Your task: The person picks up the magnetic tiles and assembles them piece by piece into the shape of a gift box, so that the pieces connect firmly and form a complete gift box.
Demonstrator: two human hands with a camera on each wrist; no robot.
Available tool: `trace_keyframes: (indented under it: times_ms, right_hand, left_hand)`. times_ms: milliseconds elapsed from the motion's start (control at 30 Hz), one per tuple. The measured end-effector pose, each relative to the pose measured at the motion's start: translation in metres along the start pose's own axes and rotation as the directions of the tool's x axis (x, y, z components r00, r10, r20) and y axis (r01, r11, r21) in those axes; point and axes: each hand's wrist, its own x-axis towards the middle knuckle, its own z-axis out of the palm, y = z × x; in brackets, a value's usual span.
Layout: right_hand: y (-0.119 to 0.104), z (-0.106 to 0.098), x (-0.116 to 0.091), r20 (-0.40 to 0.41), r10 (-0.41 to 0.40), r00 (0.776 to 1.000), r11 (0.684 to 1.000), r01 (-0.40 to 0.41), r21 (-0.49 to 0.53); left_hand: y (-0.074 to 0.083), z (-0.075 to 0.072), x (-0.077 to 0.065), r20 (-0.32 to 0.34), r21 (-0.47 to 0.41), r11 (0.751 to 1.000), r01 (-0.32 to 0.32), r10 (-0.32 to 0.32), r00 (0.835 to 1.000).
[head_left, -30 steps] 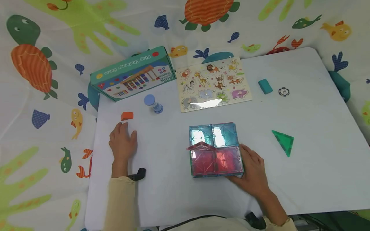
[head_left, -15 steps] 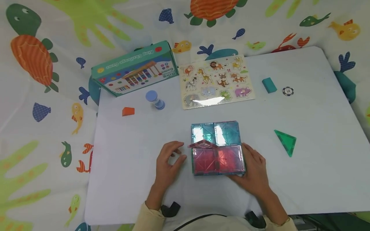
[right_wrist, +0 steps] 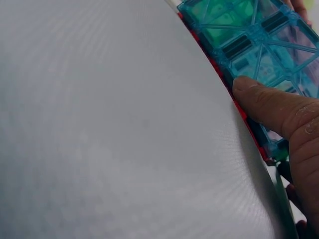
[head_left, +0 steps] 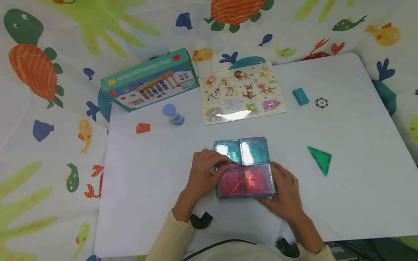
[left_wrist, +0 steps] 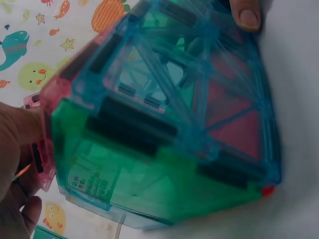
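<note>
A block-shaped structure of see-through magnetic tiles [head_left: 258, 181] stands mid-table, teal and pink on top. Green and blue walls show in the left wrist view. My left hand [head_left: 203, 174] reaches over its left side and pinches a small pink triangular tile [left_wrist: 46, 167], whose outline is mostly covered by the fingers in the head view. On the right, my right hand [head_left: 288, 194] grips the structure's corner. Its thumb [right_wrist: 266, 102] presses the blue front wall, and the other fingers lie along the right side.
A green triangular tile [head_left: 321, 161] lies to the right. Farther back are a teal block [head_left: 300, 96], a poker chip [head_left: 321, 103], an animal puzzle board [head_left: 243, 95], a Ring Challenge Game box [head_left: 151, 81], a blue spool-like piece [head_left: 173, 115] and an orange block [head_left: 143, 128].
My left hand has moved right from beside the orange block to the structure's top and taken hold of the pink triangular tile. The right hand has stayed in place.
</note>
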Motion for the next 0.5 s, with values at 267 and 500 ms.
trace_keyframes:
  times_ms: [267, 500]
  right_hand:
    - [-0.0015, -0.0020, -0.0002, -0.017, -0.001, 1.000, 1.000, 0.001, -0.007]
    - [-0.0049, -0.0021, 0.0017, -0.002, 0.001, 1.000, 1.000, -0.002, -0.007]
  left_hand:
    - [0.0026, 0.0016, 0.0005, -0.013, -0.011, 1.000, -0.011, 0.011, 1.000]
    - [0.0007, 0.0009, -0.0071, -0.085, -0.047, 0.998, 0.046, -0.050, 0.995]
